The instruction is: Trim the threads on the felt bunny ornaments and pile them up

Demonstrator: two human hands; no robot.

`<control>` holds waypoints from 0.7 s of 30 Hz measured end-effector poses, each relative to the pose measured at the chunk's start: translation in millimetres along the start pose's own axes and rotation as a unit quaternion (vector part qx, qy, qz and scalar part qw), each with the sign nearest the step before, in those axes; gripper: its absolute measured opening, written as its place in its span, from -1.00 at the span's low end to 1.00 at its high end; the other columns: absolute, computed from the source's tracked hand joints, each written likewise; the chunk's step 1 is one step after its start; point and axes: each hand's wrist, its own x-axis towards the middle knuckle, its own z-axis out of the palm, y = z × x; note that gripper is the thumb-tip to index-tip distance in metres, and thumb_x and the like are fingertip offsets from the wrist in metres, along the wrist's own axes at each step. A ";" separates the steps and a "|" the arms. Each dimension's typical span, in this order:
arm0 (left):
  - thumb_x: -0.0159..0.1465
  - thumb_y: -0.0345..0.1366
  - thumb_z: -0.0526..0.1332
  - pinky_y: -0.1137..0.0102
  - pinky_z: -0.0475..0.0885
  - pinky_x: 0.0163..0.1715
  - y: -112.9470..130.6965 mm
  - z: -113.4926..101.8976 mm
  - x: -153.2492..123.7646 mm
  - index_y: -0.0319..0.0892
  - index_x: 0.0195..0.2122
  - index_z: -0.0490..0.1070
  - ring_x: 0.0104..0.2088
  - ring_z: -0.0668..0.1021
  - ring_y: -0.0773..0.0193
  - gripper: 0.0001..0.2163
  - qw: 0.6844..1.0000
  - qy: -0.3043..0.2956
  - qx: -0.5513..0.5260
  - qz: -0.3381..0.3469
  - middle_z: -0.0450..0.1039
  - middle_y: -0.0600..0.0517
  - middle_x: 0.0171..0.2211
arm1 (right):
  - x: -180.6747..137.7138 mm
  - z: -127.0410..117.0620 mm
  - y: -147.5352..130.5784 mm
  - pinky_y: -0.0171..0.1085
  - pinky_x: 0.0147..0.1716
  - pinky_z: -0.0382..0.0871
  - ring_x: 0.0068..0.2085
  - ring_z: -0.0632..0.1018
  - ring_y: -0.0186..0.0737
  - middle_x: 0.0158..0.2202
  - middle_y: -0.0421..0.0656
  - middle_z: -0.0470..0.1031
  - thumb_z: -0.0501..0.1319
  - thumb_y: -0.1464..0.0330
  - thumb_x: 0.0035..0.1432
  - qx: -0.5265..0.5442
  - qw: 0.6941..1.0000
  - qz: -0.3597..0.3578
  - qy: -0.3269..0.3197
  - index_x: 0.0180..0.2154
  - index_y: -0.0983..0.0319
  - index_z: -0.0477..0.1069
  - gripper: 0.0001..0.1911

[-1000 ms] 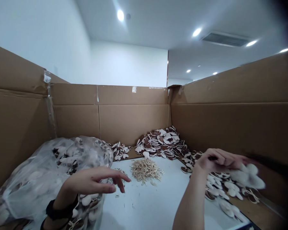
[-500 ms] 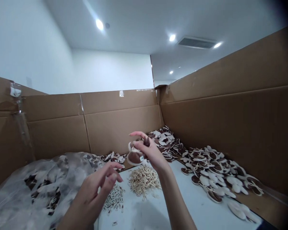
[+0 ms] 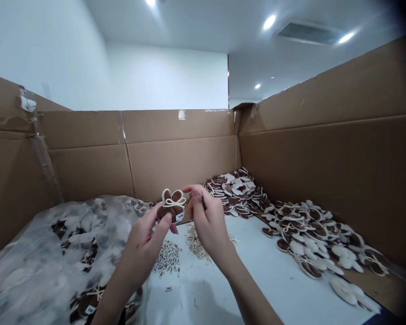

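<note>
My left hand (image 3: 145, 239) pinches a small brown, white-edged rabbit-ear piece with a cream bow (image 3: 172, 206), held up in front of me. My right hand (image 3: 206, 221) is right beside it, fingers curled and pinched near the piece's right edge, touching it. Below the hands on the white table (image 3: 257, 280) lie a pile of cream bows (image 3: 198, 243) and a small heap of striped tags (image 3: 167, 259).
Tall cardboard walls (image 3: 325, 158) enclose the table on three sides. A clear plastic bag of the same pieces (image 3: 54, 253) fills the left. Heaps of brown and white pieces lie at the back (image 3: 237, 192) and along the right (image 3: 311, 230).
My right hand brought a piece from the right-hand heap to the middle. My left hand rose from the bag and took hold of the piece, which is now turned face-on.
</note>
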 end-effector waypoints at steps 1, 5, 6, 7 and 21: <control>0.37 -0.12 -0.06 0.34 0.24 -0.31 0.0 0.1 0.6 -0.13 -0.24 0.31 -0.31 0.43 0.20 -0.75 1.000 0.011 0.017 -0.002 0.39 0.08 -0.43 | -1.8 1.1 -1.6 -0.31 -0.54 0.06 -0.59 0.28 -0.31 -0.63 -0.25 0.25 -0.14 0.18 0.38 -0.065 0.998 -0.017 -0.006 -0.29 0.21 0.34 -0.62; 0.33 -0.22 0.00 0.33 0.20 -0.36 -2.2 3.2 2.7 -0.16 -0.40 0.26 -0.37 0.37 0.19 -0.80 0.984 0.079 0.159 0.028 0.34 0.06 -0.44 | -5.0 6.5 -7.7 -0.29 -0.51 0.01 -0.52 0.38 -0.22 -0.52 -0.17 0.40 -0.10 0.19 0.34 -0.191 0.978 -0.041 -0.074 -0.32 0.20 0.27 -0.70; 0.32 -0.26 0.01 0.33 0.19 -0.36 -3.7 4.6 3.2 -0.16 -0.41 0.25 -0.36 0.35 0.18 -0.82 0.975 0.097 0.193 0.046 0.33 0.05 -0.44 | -4.6 7.7 -8.3 -0.30 -0.51 0.02 -0.51 0.39 -0.21 -0.51 -0.17 0.42 -0.05 0.15 0.32 -0.195 0.976 -0.033 -0.088 -0.31 0.19 0.26 -0.71; 0.31 -0.30 0.02 0.33 0.19 -0.36 -5.2 5.9 3.7 -0.17 -0.41 0.25 -0.36 0.34 0.18 -0.85 0.967 0.111 0.220 0.066 0.32 0.05 -0.44 | -3.7 8.5 -8.3 -0.30 -0.51 0.03 -0.51 0.39 -0.20 -0.51 -0.18 0.41 0.01 0.10 0.27 -0.192 0.976 -0.022 -0.098 -0.30 0.19 0.25 -0.71; 0.34 -0.34 -0.04 0.35 0.19 -0.35 -18.0 11.0 13.0 -0.16 -0.49 0.12 -0.41 0.28 0.25 -0.78 0.971 0.050 0.197 0.126 0.21 0.08 -0.48 | 12.9 1.6 18.8 -0.34 -0.48 0.09 -0.50 0.23 -0.35 -0.54 -0.30 0.19 -0.04 0.16 0.34 0.000 0.979 -0.002 -0.203 -0.47 0.19 0.04 -0.64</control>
